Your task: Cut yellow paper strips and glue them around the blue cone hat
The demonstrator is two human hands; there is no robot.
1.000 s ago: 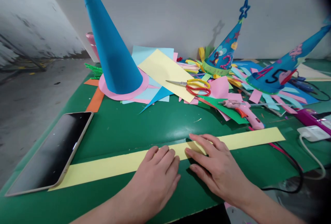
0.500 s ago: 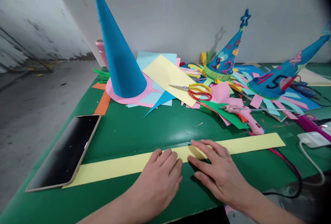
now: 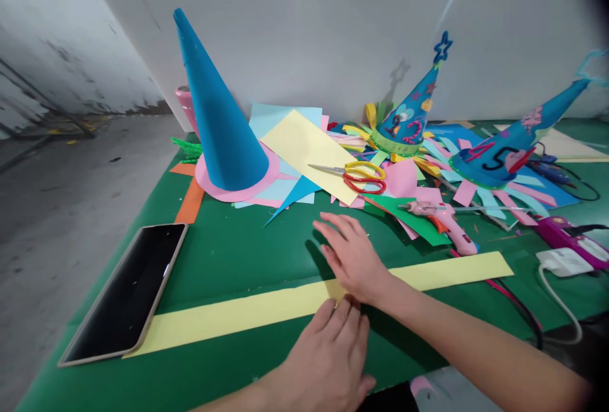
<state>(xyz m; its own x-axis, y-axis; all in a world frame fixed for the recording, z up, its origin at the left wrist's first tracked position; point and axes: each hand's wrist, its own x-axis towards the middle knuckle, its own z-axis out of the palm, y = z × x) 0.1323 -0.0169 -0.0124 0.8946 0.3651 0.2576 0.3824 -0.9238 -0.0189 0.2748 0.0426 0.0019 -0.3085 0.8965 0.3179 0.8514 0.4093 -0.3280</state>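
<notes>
A long pale-yellow paper strip [image 3: 228, 314] lies slantwise across the green table. My left hand [image 3: 333, 352] is on the strip's near edge, fingers bent and held close together, their tips pressing on the paper. Stretched across the strip is my right hand [image 3: 354, 253], open and empty, with its fingers pointing left above the bare green surface beyond the paper. Its wrist covers part of the strip. The left end of the strip meets a phone [image 3: 128, 291] lying screen up.
Behind stand a tall blue paper cone [image 3: 223, 126] on a pink ring and two decorated party hats [image 3: 406, 121]. Scissors [image 3: 356, 175] rest on coloured paper. A pink glue gun [image 3: 445, 218] lies right of centre, near a white charger [image 3: 566, 261] with cables.
My right hand has lifted off the strip and swung left and away from me, past its far edge. My left hand has shifted right along the strip. The view has tilted slightly.
</notes>
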